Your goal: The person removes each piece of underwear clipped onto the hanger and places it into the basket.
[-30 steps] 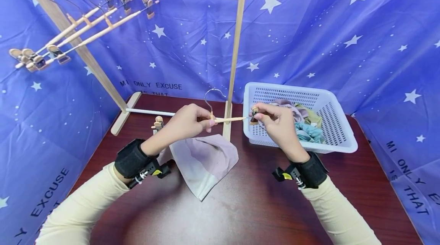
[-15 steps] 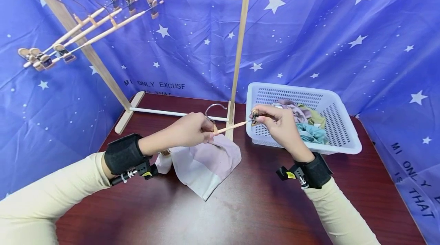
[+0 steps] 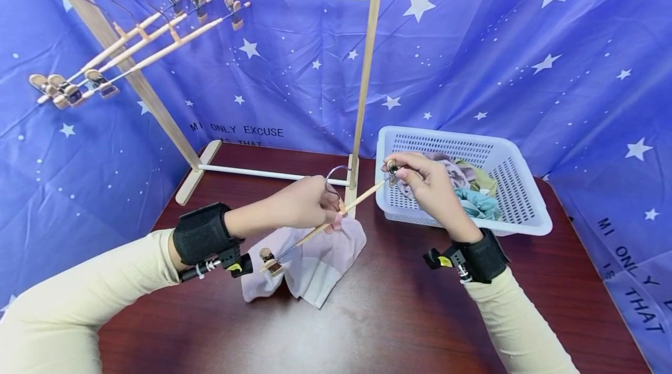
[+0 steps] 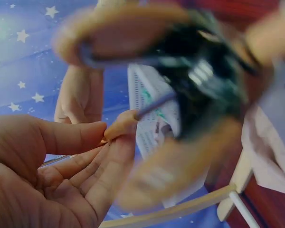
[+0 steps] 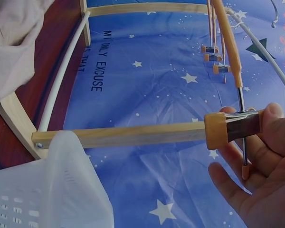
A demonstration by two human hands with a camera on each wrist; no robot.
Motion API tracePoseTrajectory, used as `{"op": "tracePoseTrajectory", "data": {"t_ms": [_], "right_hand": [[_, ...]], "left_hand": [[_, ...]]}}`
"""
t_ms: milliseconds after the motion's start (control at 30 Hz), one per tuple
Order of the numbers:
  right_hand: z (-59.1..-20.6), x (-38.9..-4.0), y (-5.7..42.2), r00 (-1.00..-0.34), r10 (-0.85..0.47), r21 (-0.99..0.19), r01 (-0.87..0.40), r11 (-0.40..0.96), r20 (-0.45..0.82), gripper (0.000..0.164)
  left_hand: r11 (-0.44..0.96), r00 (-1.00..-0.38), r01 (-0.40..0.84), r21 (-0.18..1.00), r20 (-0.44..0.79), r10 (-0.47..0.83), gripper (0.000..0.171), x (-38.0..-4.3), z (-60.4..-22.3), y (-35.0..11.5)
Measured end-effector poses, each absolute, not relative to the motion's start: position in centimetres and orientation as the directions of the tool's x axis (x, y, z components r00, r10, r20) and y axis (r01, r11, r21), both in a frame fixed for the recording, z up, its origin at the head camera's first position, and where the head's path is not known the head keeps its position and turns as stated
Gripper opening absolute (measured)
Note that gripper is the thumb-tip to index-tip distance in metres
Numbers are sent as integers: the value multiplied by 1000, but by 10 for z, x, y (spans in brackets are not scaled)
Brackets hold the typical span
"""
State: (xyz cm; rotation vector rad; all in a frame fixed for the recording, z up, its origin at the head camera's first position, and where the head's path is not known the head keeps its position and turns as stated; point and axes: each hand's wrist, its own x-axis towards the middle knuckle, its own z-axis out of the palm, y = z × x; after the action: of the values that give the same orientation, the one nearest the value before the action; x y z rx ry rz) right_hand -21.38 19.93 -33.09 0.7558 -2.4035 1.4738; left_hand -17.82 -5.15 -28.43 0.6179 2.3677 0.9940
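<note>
A clip hanger with a wooden bar (image 3: 364, 196) and a wire hook is held aslant over the table. My left hand (image 3: 301, 205) pinches the bar by its middle, close to the hook. At the other end my right hand (image 3: 430, 187) holds the right clip (image 5: 233, 128) between thumb and fingers; no cloth shows in that clip. The left clip (image 3: 270, 263) hangs low and overlaps the left part of a pale pink and white cloth (image 3: 328, 263). In the left wrist view that clip (image 4: 199, 80) is large and blurred.
A wooden rack (image 3: 367, 70) stands at the back left, with several clip hangers (image 3: 173, 44) on its top rail. At right a white basket (image 3: 530, 187) holds crumpled clothes (image 3: 475, 205). A blue starry curtain (image 3: 472, 59) surrounds the table (image 3: 420, 315).
My left hand has moved slightly right and down along with the hanger, which now slopes down to the left. Its left clip has come nearer to me, and the cloth's left part has shifted along.
</note>
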Motion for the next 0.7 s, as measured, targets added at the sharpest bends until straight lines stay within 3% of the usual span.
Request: {"op": "tracePoseTrajectory", "data": {"t_ms": [367, 700], "right_hand": [[-326, -220, 203, -861, -230, -786, -508, 353, 454, 27], [-308, -215, 196, -867, -116, -809, -494, 318, 484, 29]], "left_hand": [[412, -747, -14, 911, -284, 602, 9, -184, -284, -37], [300, -757, -151, 942, -305, 578, 14, -194, -288, -26]]}}
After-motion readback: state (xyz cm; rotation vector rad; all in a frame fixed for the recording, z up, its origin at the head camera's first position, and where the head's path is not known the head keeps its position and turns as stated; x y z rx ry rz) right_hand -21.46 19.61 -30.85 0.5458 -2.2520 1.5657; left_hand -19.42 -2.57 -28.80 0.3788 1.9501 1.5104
